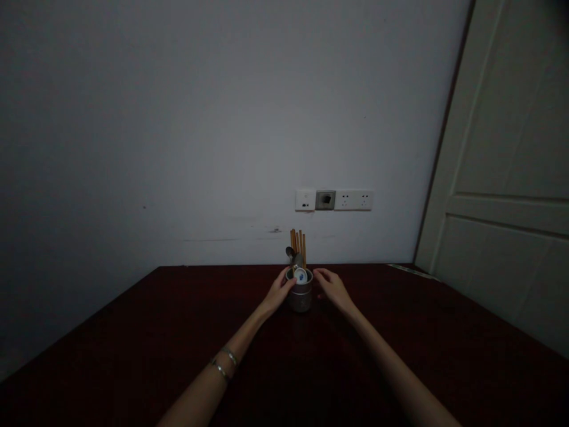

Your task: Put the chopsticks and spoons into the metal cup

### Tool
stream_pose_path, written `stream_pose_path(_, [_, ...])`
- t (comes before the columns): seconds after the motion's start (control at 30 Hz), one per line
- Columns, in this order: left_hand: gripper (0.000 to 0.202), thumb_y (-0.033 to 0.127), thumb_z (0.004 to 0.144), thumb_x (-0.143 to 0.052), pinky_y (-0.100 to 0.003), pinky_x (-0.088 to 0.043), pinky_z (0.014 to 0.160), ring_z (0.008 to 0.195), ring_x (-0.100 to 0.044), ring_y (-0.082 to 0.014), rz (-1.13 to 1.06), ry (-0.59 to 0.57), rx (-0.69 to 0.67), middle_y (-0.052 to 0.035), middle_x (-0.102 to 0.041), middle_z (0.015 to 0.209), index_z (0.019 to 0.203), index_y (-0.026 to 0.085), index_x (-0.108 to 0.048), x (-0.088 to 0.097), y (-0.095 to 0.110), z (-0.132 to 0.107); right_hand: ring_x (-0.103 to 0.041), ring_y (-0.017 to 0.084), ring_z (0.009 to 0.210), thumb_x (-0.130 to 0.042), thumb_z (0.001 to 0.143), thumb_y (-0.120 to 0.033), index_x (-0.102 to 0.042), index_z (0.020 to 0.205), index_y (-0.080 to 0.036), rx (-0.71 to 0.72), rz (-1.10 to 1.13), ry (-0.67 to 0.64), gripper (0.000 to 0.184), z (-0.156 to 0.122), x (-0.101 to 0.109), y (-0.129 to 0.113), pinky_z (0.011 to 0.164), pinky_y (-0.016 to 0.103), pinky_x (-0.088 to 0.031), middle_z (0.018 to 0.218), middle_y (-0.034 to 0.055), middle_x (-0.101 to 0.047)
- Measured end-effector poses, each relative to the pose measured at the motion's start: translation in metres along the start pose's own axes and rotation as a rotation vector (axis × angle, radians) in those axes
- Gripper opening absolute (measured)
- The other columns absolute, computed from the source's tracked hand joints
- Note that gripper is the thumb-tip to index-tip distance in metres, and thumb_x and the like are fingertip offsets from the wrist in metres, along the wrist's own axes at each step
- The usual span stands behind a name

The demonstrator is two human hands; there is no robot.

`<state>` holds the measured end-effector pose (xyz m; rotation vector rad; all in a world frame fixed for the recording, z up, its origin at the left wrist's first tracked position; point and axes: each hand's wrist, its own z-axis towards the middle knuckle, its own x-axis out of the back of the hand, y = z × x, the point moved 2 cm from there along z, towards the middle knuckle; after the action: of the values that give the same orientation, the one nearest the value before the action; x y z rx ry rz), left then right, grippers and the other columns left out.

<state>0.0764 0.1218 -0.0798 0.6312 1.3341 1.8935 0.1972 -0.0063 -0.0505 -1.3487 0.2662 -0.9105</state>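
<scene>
A grey cylindrical utensil holder [300, 300] stands upright on the dark red table. In it are several wooden chopsticks [299, 242], a metal spoon [290, 252] and a white ceramic spoon [301, 276] with a blue mark, its bowl facing me at the front rim. My left hand [278, 292] grips the holder's left side, thumb at the front near the rim and fingers partly hidden behind. At the right side is my right hand [333, 289], its fingertips close to the rim and its thumb apart from them. Whether those fingertips touch the holder is hard to tell.
The table [178, 332] runs back to a pale wall [222, 118]. Wall sockets [353, 200] and a switch plate [325, 200] sit above its back edge. On the right is a light panelled door [511, 178]. The light is dim.
</scene>
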Motion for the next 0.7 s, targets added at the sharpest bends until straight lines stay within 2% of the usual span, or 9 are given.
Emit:
stream_pose_path(0.13, [0.05, 0.034, 0.075, -0.059, -0.034, -0.032, 0.099, 0.115, -0.046, -0.0221, -0.017, -0.023, -0.026, -0.0089, -0.052, 0.124, 0.121, 0.018, -0.048, 0.0, -0.001, 0.0, -0.061, 0.019, 0.084, -0.051, 0.076, -0.034, -0.066, 0.085, -0.015, 0.256, -0.189, 0.112, 0.026, 0.007, 0.007, -0.012, 0.077, 0.03, -0.047, 0.09, 0.0084, -0.068])
stream_pose_path(0.27, [0.05, 0.034, 0.075, -0.059, -0.034, -0.032, 0.099, 0.115, -0.046, -0.0221, -0.019, -0.027, -0.003, -0.009, -0.052, 0.124, 0.122, 0.017, -0.048, -0.001, 0.001, -0.001, -0.062, 0.02, 0.08, -0.052, 0.075, -0.034, -0.068, 0.082, -0.014, 0.298, -0.229, 0.116, 0.027, 0.014, 0.01, -0.021, 0.076, 0.03, -0.046, 0.085, 0.0083, -0.069])
stream_pose_path(0.43, [0.052, 0.035, 0.075, -0.059, -0.035, -0.033, 0.098, 0.116, -0.045, -0.0231, -0.024, 0.004, 0.059, -0.0086, -0.05, 0.126, 0.123, 0.019, -0.047, 0.0, 0.002, -0.002, -0.062, 0.022, 0.082, -0.049, 0.076, -0.037, -0.066, 0.087, -0.012, 0.165, -0.135, 0.165, 0.032, 0.014, 0.013, -0.009, 0.068, 0.029, -0.048, 0.088, 0.0109, -0.068])
stream_pose_path(0.57, [0.054, 0.039, 0.075, -0.059, -0.035, -0.031, 0.099, 0.118, -0.043, -0.0238, -0.035, 0.027, 0.077, -0.0088, -0.047, 0.13, 0.124, 0.019, -0.047, 0.0, 0.005, -0.002, -0.062, 0.019, 0.075, -0.047, 0.077, -0.034, -0.062, 0.092, -0.013, -0.053, 0.101, 0.114, 0.03, 0.009, 0.01, 0.016, 0.051, 0.024, -0.049, 0.089, 0.0106, -0.067])
stream_pose_path(0.7, [0.058, 0.044, 0.075, -0.057, -0.037, -0.03, 0.099, 0.12, -0.041, -0.0253, -0.032, 0.043, 0.111, -0.0097, -0.045, 0.131, 0.126, 0.02, -0.043, 0.002, 0.01, -0.005, -0.061, 0.015, 0.067, -0.047, 0.079, -0.03, -0.059, 0.091, -0.014, -0.185, 0.214, 0.093, 0.024, 0.001, 0.004, 0.032, 0.045, 0.021, -0.048, 0.082, 0.0092, -0.066])
